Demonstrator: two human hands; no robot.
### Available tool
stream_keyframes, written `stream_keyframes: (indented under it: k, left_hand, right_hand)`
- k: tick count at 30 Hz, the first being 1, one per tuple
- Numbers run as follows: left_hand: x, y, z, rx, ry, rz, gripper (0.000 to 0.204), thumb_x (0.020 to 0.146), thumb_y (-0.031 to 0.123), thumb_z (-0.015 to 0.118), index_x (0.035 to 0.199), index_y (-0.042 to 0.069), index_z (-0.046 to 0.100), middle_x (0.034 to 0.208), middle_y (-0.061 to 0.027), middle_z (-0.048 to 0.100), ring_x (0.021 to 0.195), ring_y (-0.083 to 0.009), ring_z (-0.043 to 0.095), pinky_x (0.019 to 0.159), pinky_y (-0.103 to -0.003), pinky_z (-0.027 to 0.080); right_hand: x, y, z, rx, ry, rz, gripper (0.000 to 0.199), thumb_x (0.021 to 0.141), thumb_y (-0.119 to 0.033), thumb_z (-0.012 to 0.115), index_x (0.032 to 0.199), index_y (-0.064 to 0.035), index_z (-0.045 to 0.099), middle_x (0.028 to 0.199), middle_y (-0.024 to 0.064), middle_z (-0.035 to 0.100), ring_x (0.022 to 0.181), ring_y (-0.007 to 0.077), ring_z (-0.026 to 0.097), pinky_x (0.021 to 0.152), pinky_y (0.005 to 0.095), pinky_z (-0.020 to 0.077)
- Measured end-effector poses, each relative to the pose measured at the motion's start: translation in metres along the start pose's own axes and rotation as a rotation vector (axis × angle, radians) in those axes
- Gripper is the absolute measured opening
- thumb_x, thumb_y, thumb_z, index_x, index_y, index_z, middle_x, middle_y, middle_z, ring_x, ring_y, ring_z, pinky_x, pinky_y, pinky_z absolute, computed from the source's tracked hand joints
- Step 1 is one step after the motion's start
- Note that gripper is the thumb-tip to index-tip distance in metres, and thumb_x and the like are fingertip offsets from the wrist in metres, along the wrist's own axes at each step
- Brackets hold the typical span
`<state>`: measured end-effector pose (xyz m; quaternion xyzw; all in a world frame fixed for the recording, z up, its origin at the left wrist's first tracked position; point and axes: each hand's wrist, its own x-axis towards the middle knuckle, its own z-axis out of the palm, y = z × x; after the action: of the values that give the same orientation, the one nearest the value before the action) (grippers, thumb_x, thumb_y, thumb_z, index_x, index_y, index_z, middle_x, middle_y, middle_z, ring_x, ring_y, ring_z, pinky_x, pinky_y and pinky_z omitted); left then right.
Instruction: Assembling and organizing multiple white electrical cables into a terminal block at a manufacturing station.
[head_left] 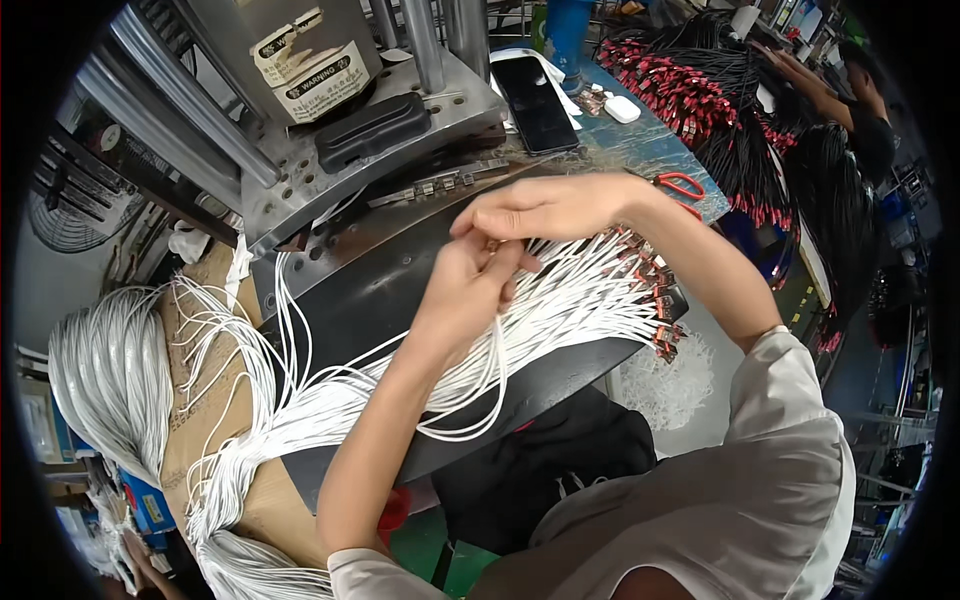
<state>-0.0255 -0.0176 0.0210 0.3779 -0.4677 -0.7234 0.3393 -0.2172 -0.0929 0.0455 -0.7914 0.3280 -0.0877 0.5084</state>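
Note:
A large bundle of white cables (590, 300) lies across the black board (365, 285), with small red-and-black ends (662, 310) gathered at its right. Over the bundle my two hands meet at the fingertips. My left hand (465, 285) is closed, and one white cable (502, 365) loops down from it. My right hand (555, 207) arches over from the right with its fingers bent down to the left hand's. What its fingertips pinch, if anything, is hidden.
Behind the board stands a metal press (380, 140) with steel posts. A phone (535, 103), a white case (622, 108) and red-handled pliers (680, 185) lie beyond my hands. Coiled white cables (110, 380) sit at the left. Black cables with red ends (690, 95) and another person's arm (815, 85) are at upper right.

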Motion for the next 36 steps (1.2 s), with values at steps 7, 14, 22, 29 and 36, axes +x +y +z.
stream_keyframes:
  k: [7,14,22,29,36]
  left_hand:
    - [-0.032,0.009,-0.035,0.023,0.071,-0.020,0.027,0.100,0.012,0.060,0.123,-0.002,0.058,0.092,-0.0055,0.064,0.067,-0.0094,0.056,0.060,-0.023,0.047]
    - [-0.029,-0.007,-0.046,-0.046,0.107,-0.038,0.023,0.092,0.006,0.071,0.112,-0.002,0.066,0.093,-0.0061,0.069,0.081,-0.0120,0.068,0.076,-0.026,0.058]
    - [-0.021,-0.003,-0.034,0.151,0.268,-0.081,0.014,0.088,0.003,0.074,0.101,-0.003,0.070,0.088,-0.0058,0.071,0.074,-0.0094,0.066,0.067,-0.022,0.055]
    - [-0.020,0.000,-0.026,0.071,0.266,-0.078,0.012,0.088,0.004,0.074,0.096,-0.004,0.070,0.085,-0.0056,0.070,0.070,-0.0083,0.063,0.064,-0.022,0.052]
    - [-0.021,0.002,-0.030,0.001,0.267,-0.091,0.010,0.089,0.003,0.072,0.094,-0.005,0.069,0.083,-0.0070,0.070,0.070,-0.0102,0.063,0.064,-0.024,0.053]
  right_hand:
    - [0.048,0.028,0.014,-0.971,0.495,0.165,0.058,0.099,-0.041,0.057,0.136,0.0031,0.049,0.129,0.0241,0.056,0.116,0.0349,0.057,0.098,0.0413,0.0456]
    - [0.025,0.016,0.040,-0.670,0.410,0.068,0.039,0.098,-0.031,0.062,0.118,0.0022,0.059,0.105,0.0170,0.067,0.099,0.0272,0.063,0.085,0.0367,0.0504]
    - [0.016,0.007,0.042,0.514,0.362,0.043,0.030,0.102,-0.030,0.059,0.103,-0.0016,0.067,0.086,-0.0013,0.065,0.074,0.0066,0.058,0.069,0.0230,0.0480]
    - [0.009,0.000,0.050,0.414,0.358,0.109,0.030,0.102,-0.028,0.058,0.113,-0.0014,0.066,0.088,-0.0013,0.065,0.075,0.0053,0.058,0.061,0.0217,0.0448]
    - [0.006,0.001,0.049,0.436,0.320,0.093,0.031,0.101,-0.026,0.059,0.117,-0.0007,0.065,0.090,-0.0011,0.066,0.075,0.0040,0.058,0.060,0.0204,0.0436]
